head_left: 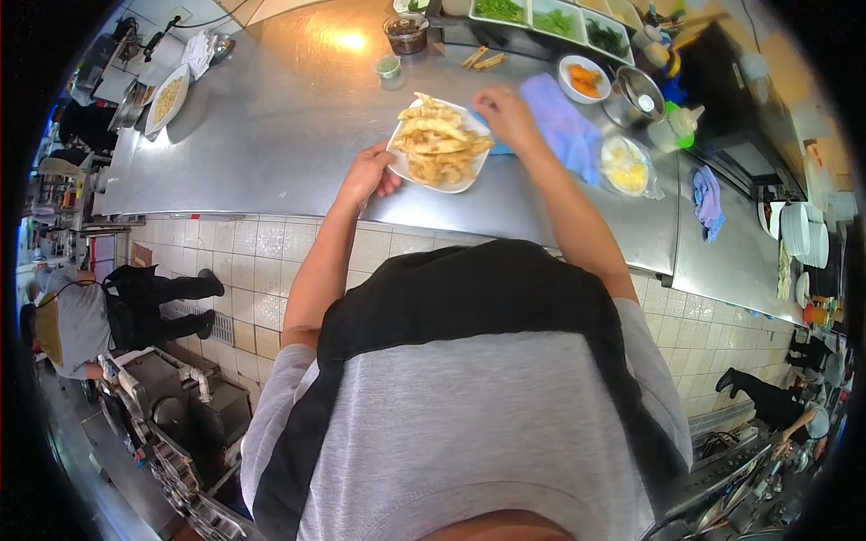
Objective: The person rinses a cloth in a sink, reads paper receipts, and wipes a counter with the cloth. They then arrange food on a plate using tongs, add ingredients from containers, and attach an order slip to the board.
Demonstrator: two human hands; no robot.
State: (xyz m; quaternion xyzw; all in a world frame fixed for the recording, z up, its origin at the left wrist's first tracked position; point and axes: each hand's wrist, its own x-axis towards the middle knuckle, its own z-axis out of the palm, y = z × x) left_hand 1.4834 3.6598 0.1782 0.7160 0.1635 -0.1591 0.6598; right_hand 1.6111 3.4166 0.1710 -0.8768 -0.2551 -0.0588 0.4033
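A white plate heaped with golden fried strips is near the front edge of the steel counter. My left hand grips the plate's left rim, its fingers curled at the side. Beyond the plate's upper right, my right hand is bent over the counter with its fingertips blurred; whether they hold anything cannot be made out. Next to my right wrist lies a crumpled blue-purple cloth. Something blue shows by the plate's right side, partly under my right hand.
Steel counter bears a small green-filled cup, a dark sauce tub, a bowl of orange food, a bagged yellow item and a squeeze bottle. People stand at far left and far right.
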